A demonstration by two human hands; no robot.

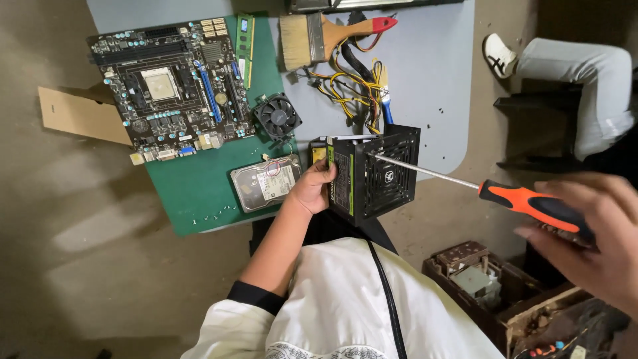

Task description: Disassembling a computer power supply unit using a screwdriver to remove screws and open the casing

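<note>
While the left hand [312, 188] clamps the left side of the power supply [373, 174], thumb on top and fingers wrapped round its near edge, the right hand [595, 239] is closed round the orange-and-black handle of a screwdriver [478, 187]. The long shaft runs left and slightly far from that handle, and its tip meets the upper part of the grille face, seemingly at a screw, though the screw itself is too small to make out. The grip on the box looks meant to brace it against the push of the tool.

The power supply is a black metal box standing at the near edge of the table [425, 73], turned so its honeycomb fan grille faces the driver. A yellow-green label strip runs down its left side, and a bundle of yellow and black cables [349, 83] trails from its far side across the tabletop.

Just left of the holding hand lies a hard drive [266, 185] on a green mat [193, 193]. Farther off sit a small fan [277, 117], a motherboard [169, 83] and a RAM stick [244, 50]. A paintbrush [332, 36] rests at the far side. To the right, well apart, another person's leg and shoe [498, 54] show, and a crate of parts [492, 286] stands on the floor nearby.
</note>
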